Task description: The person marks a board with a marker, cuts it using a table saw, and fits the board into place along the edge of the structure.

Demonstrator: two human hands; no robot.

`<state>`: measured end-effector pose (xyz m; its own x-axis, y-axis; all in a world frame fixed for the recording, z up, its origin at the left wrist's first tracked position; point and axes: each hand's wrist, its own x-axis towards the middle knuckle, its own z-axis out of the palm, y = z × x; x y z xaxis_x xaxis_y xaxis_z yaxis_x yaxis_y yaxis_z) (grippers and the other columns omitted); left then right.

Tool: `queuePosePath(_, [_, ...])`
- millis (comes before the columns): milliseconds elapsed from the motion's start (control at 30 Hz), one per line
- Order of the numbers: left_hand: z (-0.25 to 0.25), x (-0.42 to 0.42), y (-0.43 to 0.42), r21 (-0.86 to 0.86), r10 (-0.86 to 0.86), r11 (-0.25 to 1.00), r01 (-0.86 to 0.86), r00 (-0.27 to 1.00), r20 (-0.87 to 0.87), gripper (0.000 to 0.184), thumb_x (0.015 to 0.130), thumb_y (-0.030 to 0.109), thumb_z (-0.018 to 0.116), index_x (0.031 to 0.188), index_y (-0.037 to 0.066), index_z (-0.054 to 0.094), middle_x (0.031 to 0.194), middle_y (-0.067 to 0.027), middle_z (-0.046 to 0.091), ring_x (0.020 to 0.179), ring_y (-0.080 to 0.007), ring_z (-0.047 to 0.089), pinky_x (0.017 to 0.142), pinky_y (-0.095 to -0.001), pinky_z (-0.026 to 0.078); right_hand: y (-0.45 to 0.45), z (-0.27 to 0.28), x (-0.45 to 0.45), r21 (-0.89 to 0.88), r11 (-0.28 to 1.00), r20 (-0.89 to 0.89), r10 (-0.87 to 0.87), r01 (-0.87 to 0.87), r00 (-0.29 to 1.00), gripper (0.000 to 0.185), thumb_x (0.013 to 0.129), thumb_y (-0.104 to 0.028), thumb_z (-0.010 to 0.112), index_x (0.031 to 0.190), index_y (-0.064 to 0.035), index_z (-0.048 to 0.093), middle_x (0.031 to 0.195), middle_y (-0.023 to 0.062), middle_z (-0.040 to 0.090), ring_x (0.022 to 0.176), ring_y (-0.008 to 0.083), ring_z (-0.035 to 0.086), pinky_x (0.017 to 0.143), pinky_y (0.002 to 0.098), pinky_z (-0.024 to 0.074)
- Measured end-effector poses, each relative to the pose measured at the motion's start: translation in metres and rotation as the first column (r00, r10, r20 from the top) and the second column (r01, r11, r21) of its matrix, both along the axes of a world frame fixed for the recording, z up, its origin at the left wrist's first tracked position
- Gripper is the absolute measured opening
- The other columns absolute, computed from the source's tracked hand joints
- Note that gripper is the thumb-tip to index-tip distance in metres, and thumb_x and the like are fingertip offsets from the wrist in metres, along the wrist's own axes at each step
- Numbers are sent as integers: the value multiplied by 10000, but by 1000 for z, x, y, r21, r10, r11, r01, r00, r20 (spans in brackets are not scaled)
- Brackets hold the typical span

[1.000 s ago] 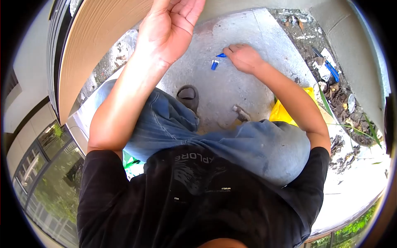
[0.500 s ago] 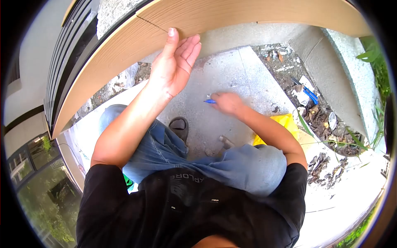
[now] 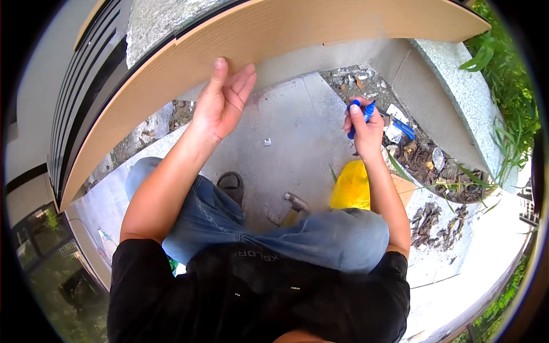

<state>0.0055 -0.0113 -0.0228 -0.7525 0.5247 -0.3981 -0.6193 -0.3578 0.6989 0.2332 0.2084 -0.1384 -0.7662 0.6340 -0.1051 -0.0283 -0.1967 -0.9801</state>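
My left hand (image 3: 223,103) is raised with the palm showing and thumb apart, next to the wood-grain board (image 3: 269,34); whether the fingers touch it I cannot tell. In my right hand (image 3: 366,126) is a blue object with a pointed tip (image 3: 370,108), its exact kind unclear. Another blue part with a rounded end shows beside my thumb, and I cannot tell whether the two are joined. Below and between my hands, a small square silvery piece (image 3: 267,142) lies on the grey floor slab (image 3: 280,120).
A blue utility knife (image 3: 404,128) lies on debris to the right. A yellow bag (image 3: 351,186) sits by my right forearm. Near my knees is a hammer-like tool (image 3: 296,201), partly hidden. Stone edging (image 3: 457,80) and plants (image 3: 514,74) border the right.
My right hand has risen from the floor slab and moved right, carrying the blue object. The view has shifted slightly. My left hand stays raised beside the board.
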Motion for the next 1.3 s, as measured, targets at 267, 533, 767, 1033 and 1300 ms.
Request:
queuePosePath(267, [7,17,-13,-28,-250,968,249,966,-66,462,983,336,725,1334,98,541,1277,-89,656,1227,-251,625,1086,-409,493,86,81,-42,-383,920,-236,-179,77,955,390,1069,-424,554,1255,-82,573,1410,114,587,837,153,602,601,275,498])
queuePosePath(533, [39,43,-23,-449,-477,865,222,641,-601,414,998,263,724,1289,-16,630,1196,-64,701,1128,-140,607,985,-319,487,120,93,-46,-395,907,-352,-296,145,888,383,1067,-437,557,1202,-80,581,1044,9,574,741,128,518,603,290,450])
queuePosePath(767, [80,36,-26,-243,-289,956,164,663,-691,438,983,247,737,1306,-14,596,1209,-83,685,1101,-141,618,981,-324,499,97,130,-21,-425,901,-392,-263,80,882,381,1054,-454,573,1177,-94,597,995,30,555,688,118,486,582,271,429])
queuePosePath(1033, [210,-51,-108,-82,66,987,-138,815,-576,500,1019,312,663,1363,-29,537,1249,-165,677,1087,-227,702,931,-369,587,19,268,-20,-316,911,-604,22,-264,797,372,1084,-434,495,1213,-99,594,1481,260,515,662,113,501,569,264,475])
queuePosePath(1300, [225,-158,-160,-264,41,954,-139,938,-345,441,1013,275,669,1307,-42,579,1170,-192,713,988,-247,748,838,-370,643,-28,284,-105,-449,803,-568,83,-392,819,353,1051,-456,573,1160,-126,637,1232,114,673,678,123,516,599,310,460])
